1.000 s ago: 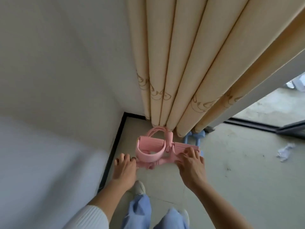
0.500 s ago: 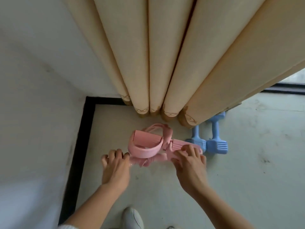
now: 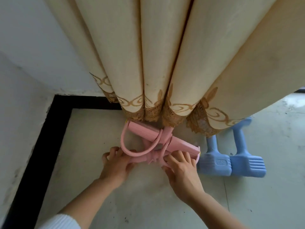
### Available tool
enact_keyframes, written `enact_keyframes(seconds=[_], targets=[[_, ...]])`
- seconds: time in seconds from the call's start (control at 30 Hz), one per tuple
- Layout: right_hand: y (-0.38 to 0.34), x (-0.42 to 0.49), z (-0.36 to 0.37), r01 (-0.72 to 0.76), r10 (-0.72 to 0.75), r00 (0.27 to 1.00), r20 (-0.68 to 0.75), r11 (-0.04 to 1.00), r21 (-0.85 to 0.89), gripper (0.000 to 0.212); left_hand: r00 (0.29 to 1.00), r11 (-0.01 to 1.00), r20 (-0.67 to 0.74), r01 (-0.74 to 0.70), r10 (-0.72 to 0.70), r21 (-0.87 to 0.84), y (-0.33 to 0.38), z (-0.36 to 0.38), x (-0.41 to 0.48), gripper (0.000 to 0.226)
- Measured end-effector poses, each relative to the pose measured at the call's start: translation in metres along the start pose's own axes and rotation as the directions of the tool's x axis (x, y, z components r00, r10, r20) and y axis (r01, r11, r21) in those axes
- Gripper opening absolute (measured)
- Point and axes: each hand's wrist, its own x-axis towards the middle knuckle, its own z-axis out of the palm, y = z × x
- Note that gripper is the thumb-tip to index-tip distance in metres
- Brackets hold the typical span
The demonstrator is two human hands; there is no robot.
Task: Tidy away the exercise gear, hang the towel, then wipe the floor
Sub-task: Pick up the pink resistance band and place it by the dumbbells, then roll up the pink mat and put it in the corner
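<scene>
Curtain (image 3: 165,63) hem hides far edge of pink puller (image 3: 148,134) and tops of blue dumbbells (image 3: 231,161). Puller on floor (image 3: 148,204) near corner, foot bar running far-left to near-right. Left hand (image 3: 115,164) and right hand (image 3: 179,169) grip near handle, fingers curled.

The pedal puller (image 3: 143,130) is pink and the 2 dumbbells (image 3: 214,163) are blue. The cream curtain (image 3: 165,55) carries a golden-brown scroll pattern along its hem.
</scene>
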Motion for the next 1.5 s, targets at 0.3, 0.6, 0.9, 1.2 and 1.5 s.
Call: enact_keyframes(seconds=[0.3, 0.6, 0.9, 1.2, 1.5], targets=[[0.003, -0.002, -0.011, 0.032, -0.008, 0.949, 0.315, 0.997, -0.07, 0.026, 0.887, 0.868, 0.207, 0.451, -0.412, -0.206, 0.004, -0.008, -0.011, 0.07], [0.001, 0.004, -0.024, 0.092, 0.015, 0.915, 0.403, 0.966, -0.243, 0.044, 0.916, 0.899, 0.297, 0.35, -0.27, -0.262, 0.011, -0.057, -0.024, 0.101], [-0.096, -0.029, -0.187, 0.062, 0.029, 0.88, 0.474, 0.983, -0.175, 0.045, 0.913, 0.836, 0.181, 0.407, -0.365, -0.368, 0.075, -0.218, -0.135, 0.076], [-0.243, -0.058, -0.388, 0.147, -0.117, 0.877, 0.466, 0.989, -0.029, 0.048, 0.921, 0.878, 0.009, 0.375, -0.39, -0.297, 0.136, -0.403, -0.291, 0.059], [-0.279, -0.126, -0.5, 0.461, -0.412, 0.74, 0.532, 0.886, 0.046, 0.022, 0.713, 0.714, -0.165, 0.598, -0.681, -0.363, 0.241, -0.446, -0.438, 0.055]])
